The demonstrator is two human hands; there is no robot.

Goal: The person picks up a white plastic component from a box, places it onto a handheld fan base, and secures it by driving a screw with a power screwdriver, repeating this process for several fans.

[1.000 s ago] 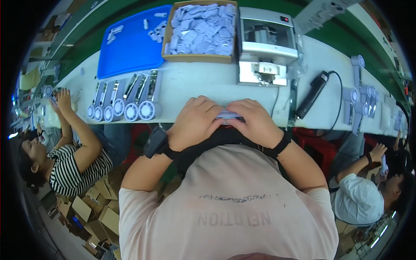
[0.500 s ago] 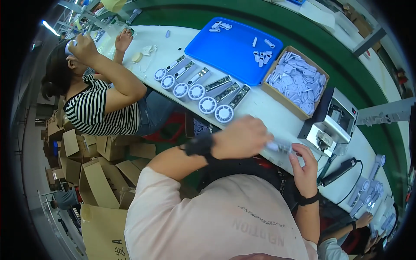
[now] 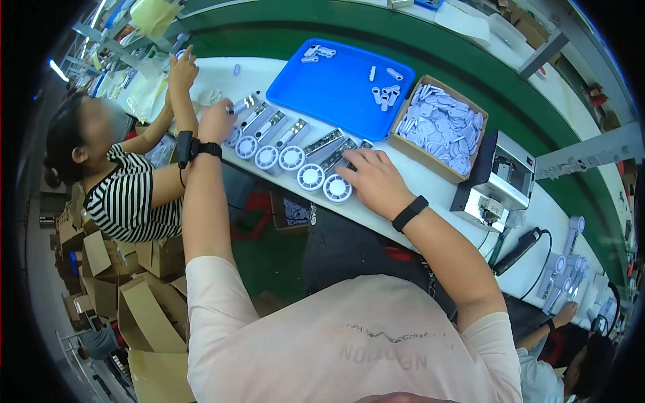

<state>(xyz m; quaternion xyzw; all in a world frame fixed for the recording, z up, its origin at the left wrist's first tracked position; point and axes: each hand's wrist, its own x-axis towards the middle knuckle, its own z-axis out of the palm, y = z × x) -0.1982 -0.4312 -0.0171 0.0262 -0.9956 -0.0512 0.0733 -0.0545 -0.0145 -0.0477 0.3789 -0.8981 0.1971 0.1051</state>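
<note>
Your left hand (image 3: pixel 218 121) is curling, fingertips beside one fan (image 3: pixel 233 138), grip hidden | your right hand (image 3: pixel 379 178), fingers half-spread, is resting over a second fan (image 3: pixel 338 188) (probably steadying it), hold unclear

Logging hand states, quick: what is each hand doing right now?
Left hand: at the row's leftmost handheld fan; grip cannot be told.
Right hand: fingers over the row's rightmost handheld fan; grip cannot be told.

Wide fisheye view from the head, downward over the hands (image 3: pixel 376 178) and workbench (image 3: pixel 420 176).
</note>
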